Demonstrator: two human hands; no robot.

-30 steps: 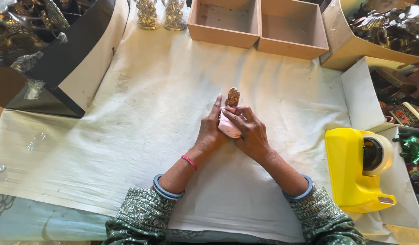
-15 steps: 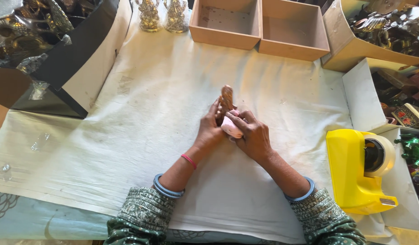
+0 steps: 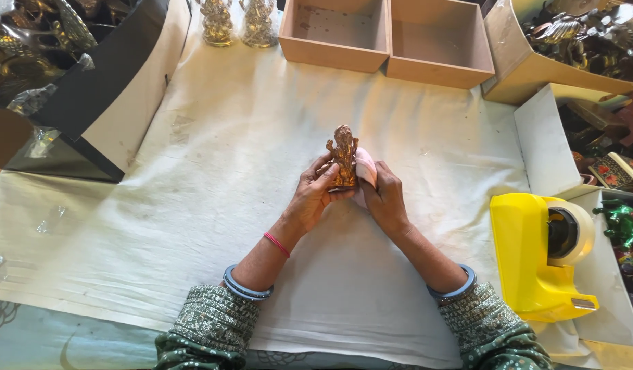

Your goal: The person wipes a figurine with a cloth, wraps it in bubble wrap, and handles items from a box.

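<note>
A pale creased cloth [image 3: 193, 226] covers the counter [image 3: 29, 342]. Two empty wooden boxes [image 3: 388, 38] stand far, a yellow tape dispenser [image 3: 535, 257] right. Both hands, left hand [image 3: 315, 197] and right hand [image 3: 383, 199], grip a brass figurine [image 3: 344, 154] with pink cloth [image 3: 366, 171].

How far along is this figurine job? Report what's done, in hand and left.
Done: two plastic-wrapped figurines stand at the cloth's far edge. In hand: the left hand holds a brass figurine upright, the right hand presses a pink cloth behind it. Left: both wooden boxes sit empty; the tape dispenser is untouched.
</note>
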